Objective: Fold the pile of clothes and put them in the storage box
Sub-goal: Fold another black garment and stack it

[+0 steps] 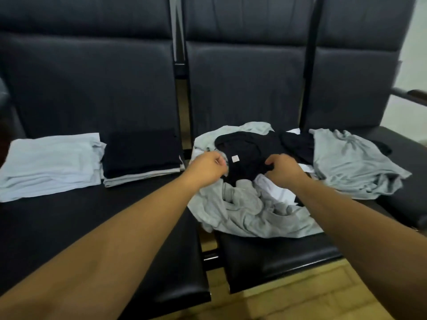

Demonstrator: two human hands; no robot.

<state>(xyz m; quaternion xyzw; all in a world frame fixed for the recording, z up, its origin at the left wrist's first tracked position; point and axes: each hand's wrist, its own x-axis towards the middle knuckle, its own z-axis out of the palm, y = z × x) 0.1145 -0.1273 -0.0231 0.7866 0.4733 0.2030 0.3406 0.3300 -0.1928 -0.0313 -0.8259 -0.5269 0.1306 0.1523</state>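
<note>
Far to the left of the left grip lies a folded pale blue stack [50, 162]. Between that and the grip sits a folded black stack [141, 151] resting on grey layers. Both are on the black seat [115, 215].

The left grip [208, 168] has its fingers curled and seems to pinch the black garment [249, 148] at its collar edge, just left of a small label [234, 158]. The right grip [284, 167] is curled into the same garment's nearer edge. The garment lies between the two grips on top of the unfolded pile. A crumpled grey garment [242, 211] lies below both grips, and a white piece [275, 188] lies under the right wrist. A loose grey shirt [353, 162] sprawls to the right of the right grip.

The likely trouble is that lifting the black garment drags along tangled neighbours. The grey one already hangs near the seat's front edge and could slide to the floor.

The fingertips of both grips are tucked out of sight, so the exact hold is uncertain. The black fabric's outline merges with the dark seat behind it. No storage box is in view.
</note>
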